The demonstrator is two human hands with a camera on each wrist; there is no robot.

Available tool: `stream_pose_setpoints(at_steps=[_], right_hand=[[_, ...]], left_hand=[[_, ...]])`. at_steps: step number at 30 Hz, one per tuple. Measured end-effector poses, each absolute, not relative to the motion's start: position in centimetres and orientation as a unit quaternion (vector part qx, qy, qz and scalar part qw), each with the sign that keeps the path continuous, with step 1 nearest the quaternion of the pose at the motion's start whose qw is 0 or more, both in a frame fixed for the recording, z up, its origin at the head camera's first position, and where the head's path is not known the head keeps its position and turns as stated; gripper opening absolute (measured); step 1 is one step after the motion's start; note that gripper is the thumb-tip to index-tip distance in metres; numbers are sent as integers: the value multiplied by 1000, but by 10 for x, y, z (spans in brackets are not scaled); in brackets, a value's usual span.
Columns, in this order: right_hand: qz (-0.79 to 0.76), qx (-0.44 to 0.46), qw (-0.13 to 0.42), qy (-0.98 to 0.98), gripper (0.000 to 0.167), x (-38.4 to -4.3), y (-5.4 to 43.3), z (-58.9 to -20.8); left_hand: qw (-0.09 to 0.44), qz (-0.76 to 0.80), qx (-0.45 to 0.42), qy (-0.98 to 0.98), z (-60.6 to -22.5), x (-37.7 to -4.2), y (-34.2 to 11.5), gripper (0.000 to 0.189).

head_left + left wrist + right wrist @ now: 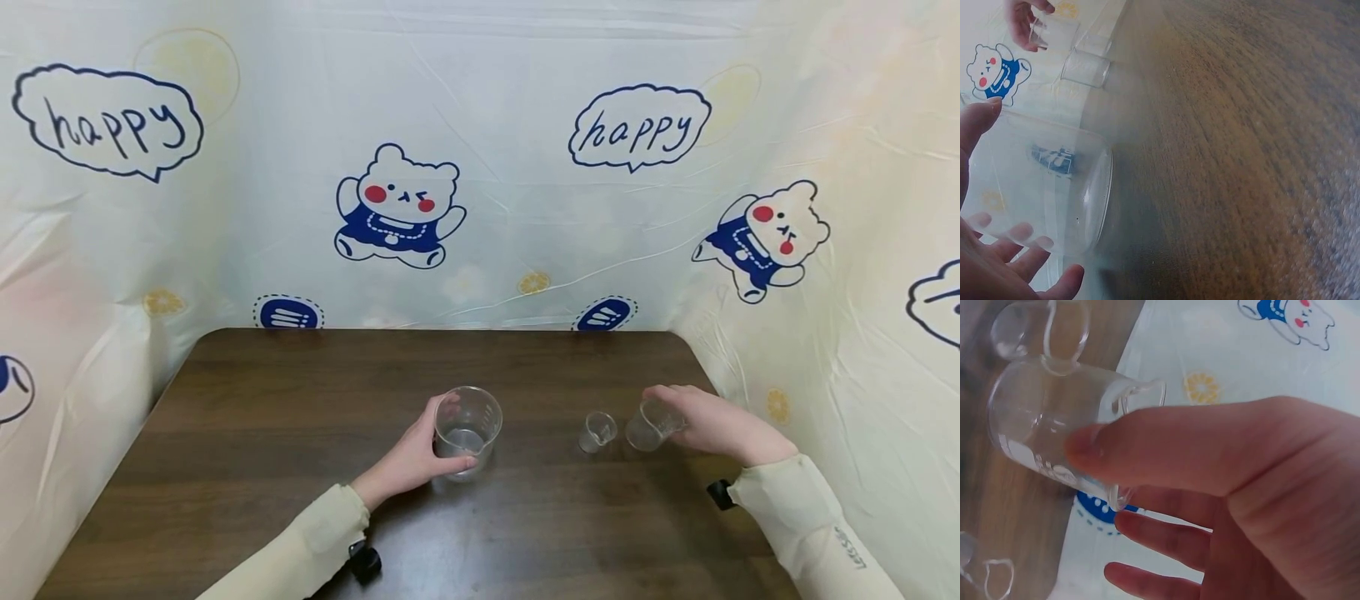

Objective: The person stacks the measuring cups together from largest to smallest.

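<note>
The person's left hand [405, 457] grips a large spouted glass beaker [480, 427], near the middle of the dark wood-grain tabletop [262, 475]. Its fingers are spread to the beaker's full width, palm at nine o'clock, thumb at six and fingertips near ten. Out at three o'clock from there stands a tiny spouted beaker [597, 435], touched by neither hand. Just past it, also toward three, is a medium glass beaker [647, 429], pinched by the right hand [716, 423] from its two o'clock side. The right wrist view shows the thumb laid over the wall near the flared rim, with other fingers straight and off the glass; any finger behind the wall is hard to make out. Whether either held beaker bears its weight on the wood I cannot tell.

All three vessels should handle as light, stiff and brittle, with smooth walls that could slip in dry fingers. The large one is best held as here, thumb and fingers opposed across the body. For the medium one, a hold lower on the wall would likely be steadier than one by the thin rim, where the spout is easily chipped
</note>
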State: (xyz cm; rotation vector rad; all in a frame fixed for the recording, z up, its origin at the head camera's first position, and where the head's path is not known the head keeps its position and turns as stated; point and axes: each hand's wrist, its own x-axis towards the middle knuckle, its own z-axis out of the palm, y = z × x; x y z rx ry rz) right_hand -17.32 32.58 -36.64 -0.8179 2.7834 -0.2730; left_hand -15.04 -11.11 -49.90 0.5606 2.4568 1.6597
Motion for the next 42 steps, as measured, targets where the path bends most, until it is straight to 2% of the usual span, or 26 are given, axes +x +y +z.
stream_pose_setpoints(at_steps=[13,42], right_hand=[[-71,-312,112,941,56,-174,295,-348],[-45,-371,98,922,52,-178,241,-336]], left_hand=[[63,539,184,820,-501,-150,-112,100],[70,540,182,819,-501,-151,-114,99]])
